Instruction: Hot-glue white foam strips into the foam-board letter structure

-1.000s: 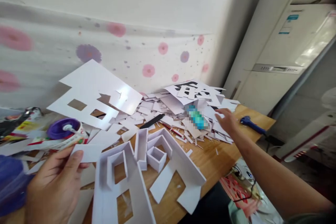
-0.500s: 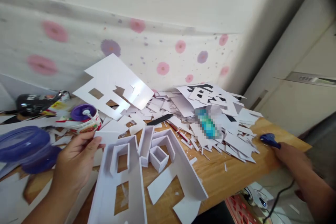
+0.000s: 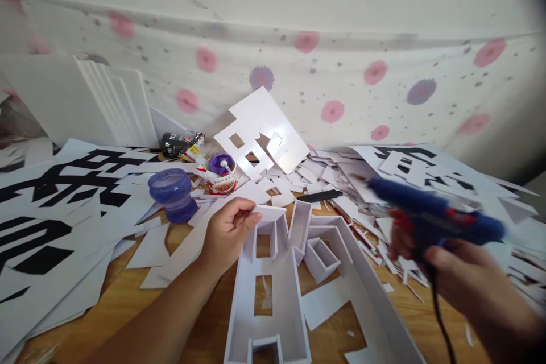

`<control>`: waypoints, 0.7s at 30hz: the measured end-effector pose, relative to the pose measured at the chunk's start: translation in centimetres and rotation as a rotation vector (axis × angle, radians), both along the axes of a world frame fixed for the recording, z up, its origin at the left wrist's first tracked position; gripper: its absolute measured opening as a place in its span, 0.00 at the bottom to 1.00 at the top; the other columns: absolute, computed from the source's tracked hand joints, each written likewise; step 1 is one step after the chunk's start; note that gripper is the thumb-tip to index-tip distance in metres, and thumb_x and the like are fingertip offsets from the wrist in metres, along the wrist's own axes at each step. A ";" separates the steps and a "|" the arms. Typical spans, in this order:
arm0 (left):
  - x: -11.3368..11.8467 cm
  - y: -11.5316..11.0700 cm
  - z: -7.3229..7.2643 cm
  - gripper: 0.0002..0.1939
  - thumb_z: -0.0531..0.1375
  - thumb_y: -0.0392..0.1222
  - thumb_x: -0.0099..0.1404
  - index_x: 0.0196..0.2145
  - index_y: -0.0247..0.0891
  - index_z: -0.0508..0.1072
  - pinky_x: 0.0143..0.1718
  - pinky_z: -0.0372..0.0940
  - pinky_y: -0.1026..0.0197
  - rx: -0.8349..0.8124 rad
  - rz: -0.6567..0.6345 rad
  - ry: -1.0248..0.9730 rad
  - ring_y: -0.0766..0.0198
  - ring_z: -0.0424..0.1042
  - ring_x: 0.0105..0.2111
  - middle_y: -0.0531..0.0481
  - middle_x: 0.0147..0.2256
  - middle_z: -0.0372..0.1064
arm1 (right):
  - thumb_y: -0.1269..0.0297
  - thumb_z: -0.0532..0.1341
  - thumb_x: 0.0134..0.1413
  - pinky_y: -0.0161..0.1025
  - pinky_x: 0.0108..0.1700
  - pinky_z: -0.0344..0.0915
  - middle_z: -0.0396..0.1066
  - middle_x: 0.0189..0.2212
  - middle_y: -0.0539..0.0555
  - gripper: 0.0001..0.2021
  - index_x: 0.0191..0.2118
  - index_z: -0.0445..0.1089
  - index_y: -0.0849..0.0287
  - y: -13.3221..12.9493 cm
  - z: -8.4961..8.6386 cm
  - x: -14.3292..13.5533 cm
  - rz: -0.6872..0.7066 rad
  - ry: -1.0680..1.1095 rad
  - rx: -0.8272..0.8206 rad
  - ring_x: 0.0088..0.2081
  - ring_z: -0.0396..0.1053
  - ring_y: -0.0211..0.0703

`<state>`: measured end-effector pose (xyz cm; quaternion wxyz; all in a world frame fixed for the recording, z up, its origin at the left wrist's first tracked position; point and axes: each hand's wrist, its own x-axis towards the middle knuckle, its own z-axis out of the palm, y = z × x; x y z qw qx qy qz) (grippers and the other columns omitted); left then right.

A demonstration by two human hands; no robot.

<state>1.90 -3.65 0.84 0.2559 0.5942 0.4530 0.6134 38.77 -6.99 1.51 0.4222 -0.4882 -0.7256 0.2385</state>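
Observation:
My left hand (image 3: 228, 233) pinches a small white foam board strip (image 3: 269, 213) between thumb and fingers, at the far end of a white foam board letter shape (image 3: 284, 301). The letter shape has raised walls and rectangular openings, and lies on the wooden table. In my right hand (image 3: 452, 267) is a blue hot glue gun (image 3: 443, 216), blurred by motion, its nozzle pointing left and its cord hanging down. A small open foam board box (image 3: 321, 259) sits within the letter's right part.
White scraps (image 3: 298, 179) and a black cutter (image 3: 319, 195) lie behind the letter. A purple translucent container (image 3: 171, 190) and a paper tub (image 3: 219, 182) stand to the left. Sheets with black shapes (image 3: 42, 227) cover the left side. A cut-out sheet (image 3: 277, 119) leans on the wall.
The glue gun has come up from the table's right edge towards the letter shape in my right hand. My left hand still pinches the strip. The view has turned left.

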 end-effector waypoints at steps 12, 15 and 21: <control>0.0 0.5 -0.2 0.01 0.64 0.37 0.59 0.30 0.40 0.75 0.36 0.65 0.64 0.059 -0.118 0.080 0.64 0.70 0.33 0.52 0.30 0.71 | 0.54 0.65 0.54 0.41 0.39 0.75 0.78 0.34 0.53 0.10 0.38 0.75 0.53 4.1 1.4 -9.5 0.291 0.168 -0.289 0.36 0.76 0.46; 0.2 0.6 0.0 0.03 0.64 0.34 0.59 0.29 0.40 0.74 0.35 0.64 0.64 0.127 -0.118 0.123 0.64 0.69 0.32 0.51 0.29 0.69 | 0.54 0.63 0.56 0.39 0.39 0.74 0.77 0.34 0.53 0.11 0.38 0.74 0.54 4.2 0.1 -9.5 0.313 0.151 -0.310 0.36 0.75 0.45; 0.5 0.7 -0.1 0.04 0.64 0.32 0.59 0.30 0.40 0.75 0.35 0.64 0.62 0.207 -0.111 0.238 0.63 0.69 0.32 0.51 0.29 0.70 | 0.53 0.60 0.59 0.38 0.36 0.73 0.76 0.33 0.53 0.12 0.37 0.75 0.55 3.9 -1.0 -9.2 0.342 0.018 -0.242 0.34 0.73 0.45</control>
